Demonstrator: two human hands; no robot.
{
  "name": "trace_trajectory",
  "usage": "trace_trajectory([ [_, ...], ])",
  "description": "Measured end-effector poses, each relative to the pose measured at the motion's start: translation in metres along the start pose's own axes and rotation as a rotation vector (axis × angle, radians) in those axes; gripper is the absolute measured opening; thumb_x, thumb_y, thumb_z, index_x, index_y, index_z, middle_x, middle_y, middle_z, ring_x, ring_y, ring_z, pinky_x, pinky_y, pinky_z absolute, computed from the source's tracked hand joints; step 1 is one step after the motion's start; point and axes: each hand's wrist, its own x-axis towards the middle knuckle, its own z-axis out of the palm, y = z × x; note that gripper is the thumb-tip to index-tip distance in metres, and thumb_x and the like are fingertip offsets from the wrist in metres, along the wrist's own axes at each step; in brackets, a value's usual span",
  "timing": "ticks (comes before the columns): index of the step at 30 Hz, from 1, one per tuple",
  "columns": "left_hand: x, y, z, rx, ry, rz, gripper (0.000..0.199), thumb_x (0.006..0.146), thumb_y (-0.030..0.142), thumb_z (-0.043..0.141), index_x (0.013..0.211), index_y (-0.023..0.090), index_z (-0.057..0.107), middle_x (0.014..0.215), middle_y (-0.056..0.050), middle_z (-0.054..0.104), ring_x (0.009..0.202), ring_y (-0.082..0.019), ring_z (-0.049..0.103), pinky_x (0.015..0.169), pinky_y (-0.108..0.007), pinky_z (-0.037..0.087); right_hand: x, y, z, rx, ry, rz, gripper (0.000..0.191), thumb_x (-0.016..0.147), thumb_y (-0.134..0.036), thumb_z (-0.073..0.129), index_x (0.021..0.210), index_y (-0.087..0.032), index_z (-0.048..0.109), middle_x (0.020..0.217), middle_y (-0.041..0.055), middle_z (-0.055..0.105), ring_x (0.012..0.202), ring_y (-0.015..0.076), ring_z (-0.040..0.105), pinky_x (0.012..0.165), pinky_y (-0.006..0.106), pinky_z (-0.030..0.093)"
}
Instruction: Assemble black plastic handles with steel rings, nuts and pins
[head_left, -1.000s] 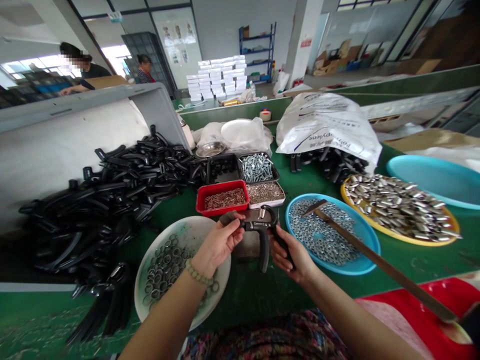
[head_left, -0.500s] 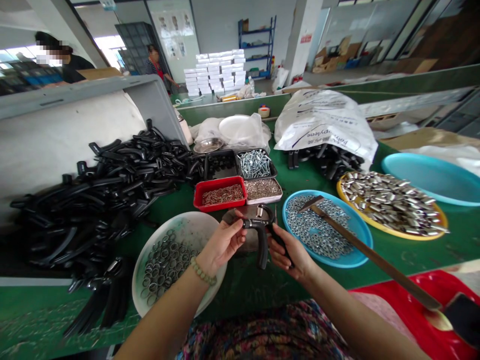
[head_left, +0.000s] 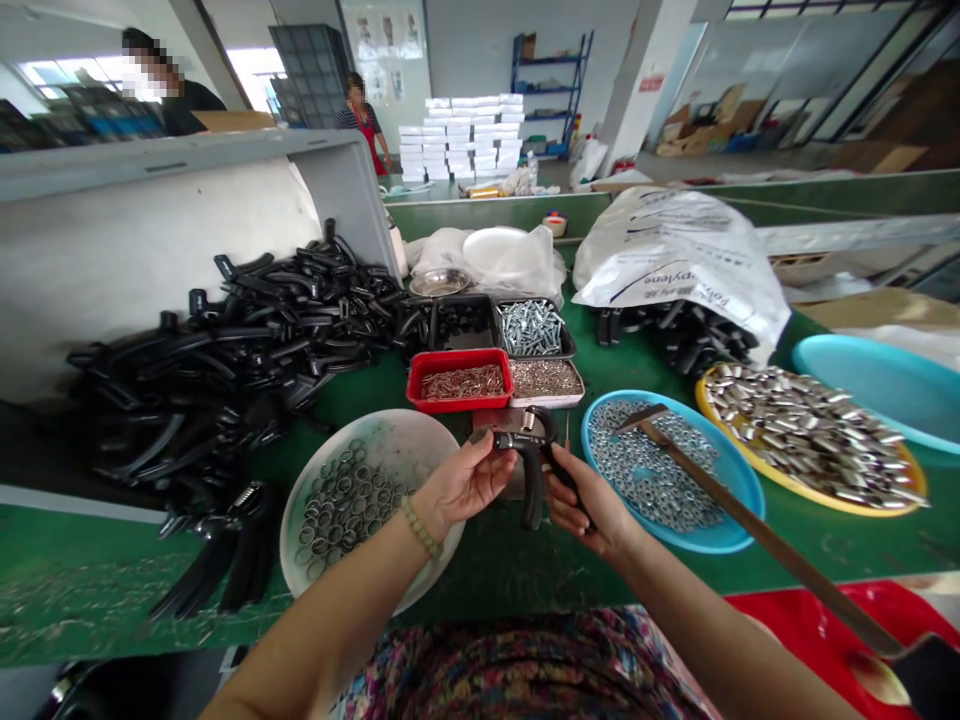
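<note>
Between my two hands is a black hand grip (head_left: 532,487) with curved handles and a small coiled metal spring at its top. The fingers of my left hand (head_left: 466,485) pinch its left end, near a band with pale lettering. My right hand (head_left: 589,503) is wrapped round the right handle, which it partly hides. Under the grip lies a dark flat plate (head_left: 504,484). Beside my left wrist stands a white basin (head_left: 298,500) of metal rings. A blue tray (head_left: 752,535) of small metal parts, with a wooden-handled hammer (head_left: 739,510) across it, sits right of my right hand.
Black handles (head_left: 262,350) fill the tipped grey crate (head_left: 349,190) at left. Ahead are a red tray (head_left: 421,402) of small pins and a black tray of bolts (head_left: 531,328). A yellow tray (head_left: 709,420) of metal sleeves stands right. Two people are in the background.
The view has turned slightly left, so the scene sits farther right in the picture. Both hands keep hold of the hand grip, with little change in its pose.
</note>
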Motion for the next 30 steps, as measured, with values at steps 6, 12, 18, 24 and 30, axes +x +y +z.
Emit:
trace_trajectory([
  [6, -0.033, 0.024, -0.016, 0.545, 0.219, 0.377, 0.027, 0.078, 0.023, 0.066, 0.103, 0.018, 0.056, 0.087, -0.001, 0.060, 0.067, -0.008, 0.059, 0.058, -0.016, 0.047, -0.035, -0.043, 0.015, -1.136, 0.276, -0.409, 0.027, 0.082, -0.046, 0.053, 0.089, -0.021, 0.058, 0.060, -0.0002, 0.055, 0.047, 0.0127, 0.050, 0.044, 0.023, 0.032],
  [12, -0.061, 0.016, -0.026, 0.586, 0.275, 0.496, 0.028, 0.078, 0.031, 0.064, 0.101, 0.016, 0.060, 0.078, -0.002, 0.061, 0.064, -0.010, 0.055, 0.060, -0.019, 0.045, -0.031, -0.037, 0.027, -1.567, 0.387, -0.463, 0.023, 0.078, -0.043, 0.055, 0.078, -0.020, 0.056, 0.054, 0.0033, 0.054, 0.046, 0.0170, 0.052, 0.048, 0.027, 0.034],
  [18, -0.070, -0.013, -0.035, 0.597, 0.220, 0.433, 0.019, 0.077, 0.030, 0.064, 0.087, 0.014, 0.064, 0.073, -0.004, 0.062, 0.063, -0.012, 0.057, 0.061, -0.023, 0.046, -0.021, -0.039, 0.025, -1.722, 0.364, -0.346, 0.025, 0.085, -0.043, 0.047, 0.088, -0.019, 0.056, 0.063, 0.0061, 0.061, 0.059, 0.0220, 0.060, 0.055, 0.029, 0.040],
  [24, -0.089, -0.028, -0.023, 0.684, 0.156, 0.649, 0.026, 0.077, 0.021, 0.065, 0.103, 0.018, 0.064, 0.095, -0.007, 0.066, 0.090, -0.018, 0.059, 0.085, -0.027, 0.043, -0.014, 0.000, 0.073, -1.229, 0.003, -0.430, 0.029, 0.088, -0.047, 0.041, 0.095, -0.022, 0.055, 0.068, 0.0039, 0.063, 0.064, 0.0213, 0.061, 0.062, 0.031, 0.045],
  [30, -0.178, 0.022, -0.065, 1.113, 0.599, 0.837, 0.020, 0.082, 0.026, 0.057, 0.098, 0.018, 0.067, 0.096, -0.008, 0.065, 0.091, -0.021, 0.057, 0.089, -0.029, 0.041, -0.023, 0.039, 0.134, -0.877, -0.495, -0.286, 0.040, 0.089, -0.042, 0.045, 0.124, -0.024, 0.046, 0.079, 0.0025, 0.062, 0.074, 0.0195, 0.061, 0.070, 0.032, 0.049],
])
